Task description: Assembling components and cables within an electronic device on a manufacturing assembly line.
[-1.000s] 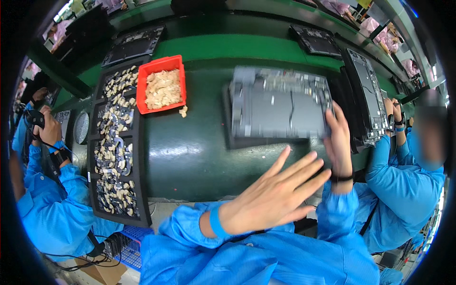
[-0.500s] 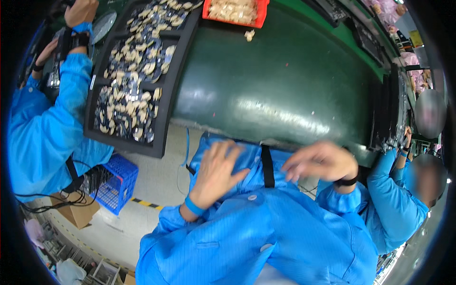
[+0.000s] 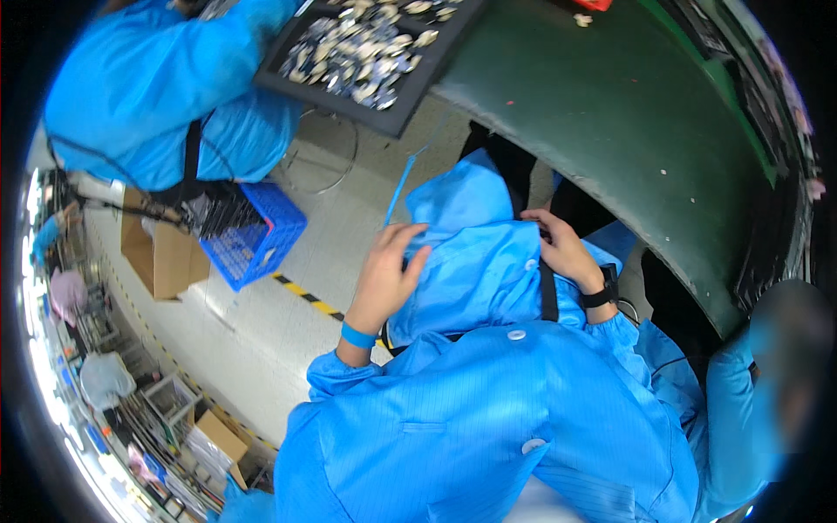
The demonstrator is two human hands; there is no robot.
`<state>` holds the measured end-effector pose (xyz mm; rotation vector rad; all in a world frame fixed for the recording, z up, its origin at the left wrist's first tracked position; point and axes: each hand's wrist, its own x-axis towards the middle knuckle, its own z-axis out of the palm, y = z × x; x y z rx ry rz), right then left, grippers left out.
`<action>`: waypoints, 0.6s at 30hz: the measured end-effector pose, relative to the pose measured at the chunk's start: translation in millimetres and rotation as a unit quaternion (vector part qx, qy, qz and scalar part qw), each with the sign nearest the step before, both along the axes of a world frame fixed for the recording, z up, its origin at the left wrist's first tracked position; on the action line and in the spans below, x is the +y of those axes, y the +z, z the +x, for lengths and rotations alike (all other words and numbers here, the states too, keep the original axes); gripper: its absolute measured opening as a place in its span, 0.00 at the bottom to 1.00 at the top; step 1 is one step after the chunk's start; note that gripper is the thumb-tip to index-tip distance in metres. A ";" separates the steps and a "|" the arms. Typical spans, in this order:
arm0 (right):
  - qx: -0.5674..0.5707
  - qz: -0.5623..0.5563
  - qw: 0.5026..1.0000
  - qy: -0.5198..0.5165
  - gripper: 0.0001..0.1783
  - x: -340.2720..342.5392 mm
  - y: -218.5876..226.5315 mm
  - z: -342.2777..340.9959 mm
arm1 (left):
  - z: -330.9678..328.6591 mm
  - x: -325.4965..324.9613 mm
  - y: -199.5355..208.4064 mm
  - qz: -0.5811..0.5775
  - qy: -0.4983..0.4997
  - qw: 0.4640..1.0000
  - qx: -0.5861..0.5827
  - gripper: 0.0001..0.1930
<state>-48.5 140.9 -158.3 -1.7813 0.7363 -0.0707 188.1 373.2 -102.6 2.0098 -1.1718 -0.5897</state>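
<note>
My left hand (image 3: 388, 272) rests at the left side of my lap against my blue smock (image 3: 471, 279). Its fingers are bent and apart from the thumb, with nothing between them; a blue band (image 3: 358, 336) circles the wrist. On the other side of the lap, my right hand (image 3: 571, 253) lies by the smock's raised fold, near a black strap (image 3: 548, 292). The right fingers curve loosely toward the cloth, thumb apart, holding nothing that I can see. A black band (image 3: 600, 296) is on that wrist.
Beyond my lap stands a green-topped table (image 3: 593, 96). A black tray (image 3: 384, 122) of small cream and dark pieces overhangs its left end. A person in blue (image 3: 166, 78) sits at left by a blue crate (image 3: 261, 235) and cardboard box (image 3: 166, 261); another (image 3: 732, 418) sits at right.
The view has swung left and downward, so the tray and table sit higher in it. Both hands have come down onto the smock over my lap; the right one was blurred before.
</note>
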 end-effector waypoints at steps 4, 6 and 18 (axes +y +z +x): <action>0.044 0.044 0.998 0.031 0.18 -4.7 1.2 0.9 | -0.1 58.1 2.3 0.063 0.143 0.978 0.140 0.13; 0.034 0.006 0.997 0.070 0.18 -11.4 2.0 3.5 | -1.8 66.1 -2.0 0.042 0.157 0.976 0.142 0.13; 0.218 0.074 0.971 0.057 0.34 -35.7 -28.9 14.3 | 53.0 79.7 -33.6 0.233 -0.059 0.952 0.192 0.17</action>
